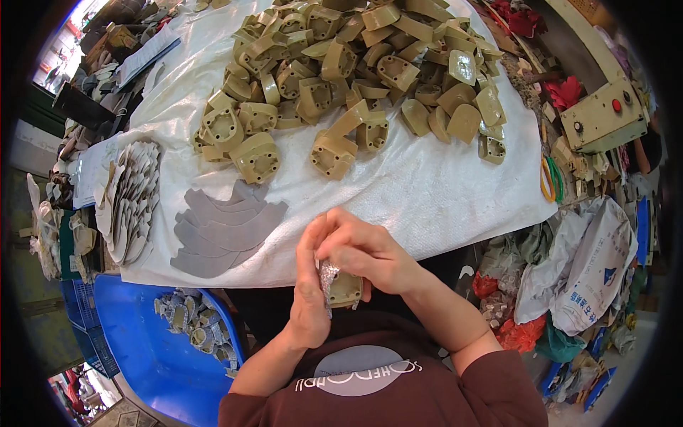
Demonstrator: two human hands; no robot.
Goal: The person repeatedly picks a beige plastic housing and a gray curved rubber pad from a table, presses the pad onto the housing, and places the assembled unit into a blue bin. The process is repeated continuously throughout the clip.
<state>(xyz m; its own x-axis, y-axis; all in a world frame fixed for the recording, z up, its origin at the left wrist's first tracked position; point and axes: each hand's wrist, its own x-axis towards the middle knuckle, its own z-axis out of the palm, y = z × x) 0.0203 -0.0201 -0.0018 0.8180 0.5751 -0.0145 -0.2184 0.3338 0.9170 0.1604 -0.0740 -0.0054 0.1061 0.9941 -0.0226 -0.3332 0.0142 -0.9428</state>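
Note:
In front of my chest, just off the table's near edge, I hold a beige plastic shoe heel (345,290) with a silvery, glittery covering piece (328,279) along its left side. My left hand (309,302) is closed round the heel from the left. My right hand (366,252) bends over its upper end, with curled fingers pressed on the covering; the exact contact is hidden under the fingers. Ahead lies a big heap of bare beige shoe heels (331,153). Flat grey cut pieces (224,228) overlap in a fan at the table's near left.
White sheeting (405,206) covers the table. Pale curved pieces (128,203) are stacked at its left edge. Below, a blue tub (135,341) holds several silvery covered heels (196,320). At right are a control box (605,117) with a red button and white plastic sacks (590,270).

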